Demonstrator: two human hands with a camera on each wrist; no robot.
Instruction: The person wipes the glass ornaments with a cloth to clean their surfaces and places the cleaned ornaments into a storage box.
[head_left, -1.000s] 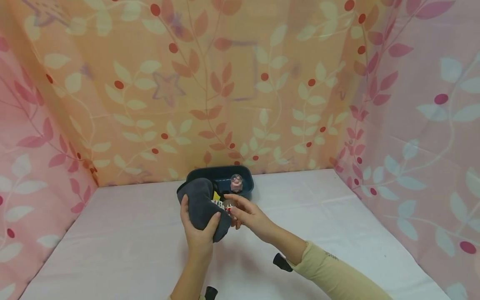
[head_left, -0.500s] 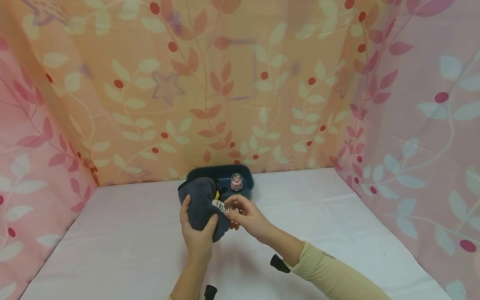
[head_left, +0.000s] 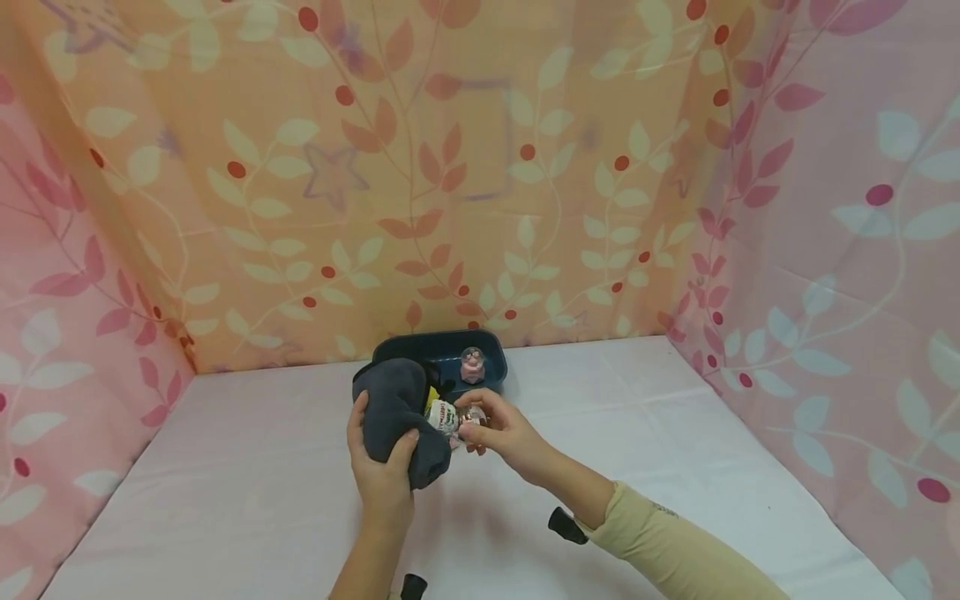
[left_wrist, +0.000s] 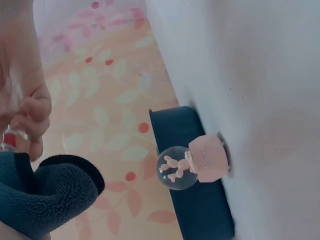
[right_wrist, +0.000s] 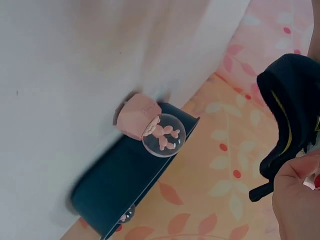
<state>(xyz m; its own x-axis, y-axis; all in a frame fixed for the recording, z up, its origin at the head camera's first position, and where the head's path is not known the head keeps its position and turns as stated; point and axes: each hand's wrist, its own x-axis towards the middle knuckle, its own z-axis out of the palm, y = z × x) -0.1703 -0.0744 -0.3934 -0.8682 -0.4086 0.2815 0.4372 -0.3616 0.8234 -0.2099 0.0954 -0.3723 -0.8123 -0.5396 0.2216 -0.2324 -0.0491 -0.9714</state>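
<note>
My left hand (head_left: 382, 483) grips a soft dark grey-blue fleece item (head_left: 397, 408) with black edging, its thumb pressed on the near face. A black strap end (right_wrist: 261, 192) sticks out of it. At its right side, my right hand (head_left: 510, 437) pinches a small clear-topped object (head_left: 472, 415); the fingers hide much of it. Against this lies a white piece with printed lettering (head_left: 444, 417), partly behind the fleece; whether the two are one thing I cannot tell. A bit of red (left_wrist: 9, 137) shows at the right fingers in the left wrist view.
A dark blue tray (head_left: 427, 340) stands at the back of the white-covered table, holding a pink figure under a clear dome (head_left: 472, 365). In the wrist views, a pink snow globe (left_wrist: 207, 159) stands before the tray. Patterned cloth (head_left: 600, 250) hangs behind.
My left hand has shifted slightly left with the fleece item. More of the white printed piece shows between the hands. The right hand stays about where it was, still pinching the clear-topped object.
</note>
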